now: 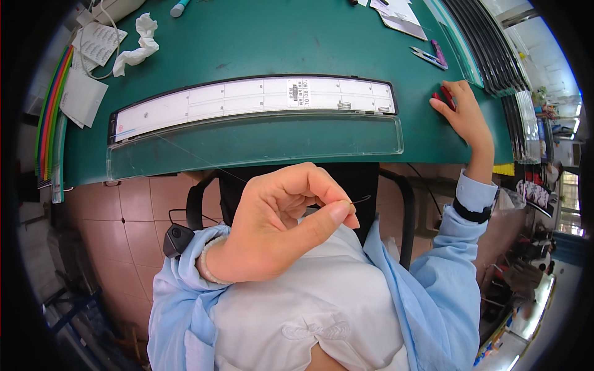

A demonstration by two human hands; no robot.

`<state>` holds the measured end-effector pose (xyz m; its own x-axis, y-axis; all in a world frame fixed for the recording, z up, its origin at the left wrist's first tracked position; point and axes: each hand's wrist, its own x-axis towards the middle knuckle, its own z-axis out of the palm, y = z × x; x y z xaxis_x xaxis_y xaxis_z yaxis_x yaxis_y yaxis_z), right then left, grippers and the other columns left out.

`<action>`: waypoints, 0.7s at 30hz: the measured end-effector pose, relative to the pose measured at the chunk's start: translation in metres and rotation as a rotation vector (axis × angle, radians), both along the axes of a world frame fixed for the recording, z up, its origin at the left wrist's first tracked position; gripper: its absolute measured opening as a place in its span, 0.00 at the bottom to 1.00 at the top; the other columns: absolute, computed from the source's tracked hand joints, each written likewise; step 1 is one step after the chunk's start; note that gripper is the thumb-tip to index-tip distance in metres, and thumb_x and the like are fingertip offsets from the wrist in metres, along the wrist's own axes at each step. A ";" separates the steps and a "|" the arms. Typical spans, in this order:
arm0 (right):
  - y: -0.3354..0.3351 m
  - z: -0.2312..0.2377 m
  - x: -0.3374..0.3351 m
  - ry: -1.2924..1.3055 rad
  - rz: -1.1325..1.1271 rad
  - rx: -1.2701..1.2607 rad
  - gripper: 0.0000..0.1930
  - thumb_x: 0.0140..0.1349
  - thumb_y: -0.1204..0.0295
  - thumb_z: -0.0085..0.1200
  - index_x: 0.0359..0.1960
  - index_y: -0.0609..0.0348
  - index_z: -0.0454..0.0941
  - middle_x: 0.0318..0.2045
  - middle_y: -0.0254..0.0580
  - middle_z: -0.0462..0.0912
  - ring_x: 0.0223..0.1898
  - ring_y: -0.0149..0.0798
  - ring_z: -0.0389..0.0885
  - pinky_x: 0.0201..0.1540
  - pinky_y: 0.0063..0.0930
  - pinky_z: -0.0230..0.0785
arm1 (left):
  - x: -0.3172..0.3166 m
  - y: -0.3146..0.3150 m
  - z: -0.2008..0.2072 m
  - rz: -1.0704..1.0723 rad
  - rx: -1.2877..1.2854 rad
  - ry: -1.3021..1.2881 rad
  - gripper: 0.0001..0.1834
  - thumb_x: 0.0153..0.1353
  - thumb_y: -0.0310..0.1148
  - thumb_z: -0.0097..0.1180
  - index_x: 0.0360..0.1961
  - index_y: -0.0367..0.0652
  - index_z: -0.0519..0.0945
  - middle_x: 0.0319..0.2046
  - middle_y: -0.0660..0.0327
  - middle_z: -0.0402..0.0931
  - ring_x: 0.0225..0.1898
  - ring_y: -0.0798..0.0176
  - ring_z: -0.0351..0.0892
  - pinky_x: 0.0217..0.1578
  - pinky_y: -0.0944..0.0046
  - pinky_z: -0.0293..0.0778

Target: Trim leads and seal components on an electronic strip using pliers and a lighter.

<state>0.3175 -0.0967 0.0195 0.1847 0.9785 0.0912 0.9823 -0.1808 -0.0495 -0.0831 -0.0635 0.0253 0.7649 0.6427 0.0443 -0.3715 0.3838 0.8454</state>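
My left hand (281, 222) is closed in a pinch in the middle, above my lap and short of the table edge. Between thumb and forefinger it holds a thin line (361, 200), whose short dark loop sticks out to the right. A fine strand also runs from behind this hand to the left end of a long, shallow case (247, 99). That case lies with its transparent lid (253, 139) folded toward me. At the table's right side, my right hand (463, 114) has its fingers closed on a small red-handled tool (444, 98), mostly hidden by the hand.
Purple-handled snips (430, 57) lie beyond my right hand. Stacked black cases (489, 43) line the right edge of the green table (247, 46). Crumpled tissue (139, 46), papers (86, 93) and a white cord are at the left. A black chair (405, 216) stands below the table edge.
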 end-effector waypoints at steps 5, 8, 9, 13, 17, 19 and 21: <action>0.002 0.002 0.009 0.180 -0.130 -0.031 0.29 0.60 0.55 0.64 0.49 0.71 0.73 0.45 0.55 0.74 0.48 0.49 0.76 0.51 0.39 0.69 | -0.002 0.001 -0.006 -0.045 -0.022 -0.085 0.03 0.65 0.21 0.55 0.39 0.32 0.77 0.35 0.57 0.80 0.39 0.69 0.80 0.44 0.66 0.74; 0.001 0.002 0.005 0.109 -0.110 -0.019 0.27 0.61 0.59 0.64 0.51 0.70 0.71 0.45 0.54 0.74 0.47 0.48 0.75 0.49 0.38 0.70 | -0.002 0.001 -0.006 -0.051 -0.023 -0.072 0.03 0.65 0.21 0.55 0.38 0.32 0.77 0.35 0.58 0.80 0.39 0.69 0.79 0.44 0.67 0.74; 0.000 0.003 0.002 0.109 -0.109 -0.019 0.27 0.61 0.59 0.64 0.51 0.70 0.71 0.45 0.54 0.74 0.47 0.48 0.75 0.49 0.38 0.70 | -0.002 0.001 -0.006 -0.053 -0.020 -0.069 0.03 0.65 0.21 0.55 0.38 0.32 0.77 0.35 0.58 0.80 0.39 0.69 0.79 0.44 0.67 0.74; -0.002 0.019 -0.048 0.192 0.029 0.289 0.26 0.64 0.70 0.56 0.61 0.67 0.63 0.49 0.52 0.72 0.48 0.43 0.74 0.48 0.31 0.69 | 0.000 0.001 -0.008 -0.043 -0.022 -0.049 0.03 0.65 0.20 0.55 0.38 0.32 0.77 0.35 0.57 0.80 0.39 0.69 0.79 0.44 0.67 0.74; -0.010 0.056 -0.115 0.664 0.466 0.595 0.28 0.62 0.81 0.44 0.66 0.65 0.59 0.54 0.49 0.71 0.51 0.40 0.72 0.51 0.31 0.68 | 0.005 0.006 -0.005 -0.025 -0.015 0.046 0.02 0.64 0.23 0.53 0.35 0.34 0.75 0.32 0.51 0.80 0.36 0.62 0.79 0.41 0.63 0.76; -0.005 0.061 -0.144 0.903 0.616 0.715 0.23 0.67 0.77 0.43 0.65 0.60 0.63 0.55 0.49 0.71 0.52 0.41 0.71 0.50 0.34 0.68 | 0.003 0.014 -0.012 -0.069 -0.114 -0.007 0.02 0.65 0.21 0.54 0.37 0.33 0.77 0.34 0.57 0.81 0.39 0.68 0.80 0.44 0.67 0.75; 0.001 0.060 -0.163 0.984 0.634 0.766 0.21 0.70 0.71 0.45 0.64 0.57 0.65 0.55 0.49 0.70 0.51 0.41 0.70 0.48 0.36 0.68 | 0.006 0.017 -0.015 -0.063 -0.103 -0.020 0.02 0.66 0.22 0.54 0.37 0.34 0.77 0.34 0.57 0.81 0.38 0.68 0.80 0.43 0.67 0.75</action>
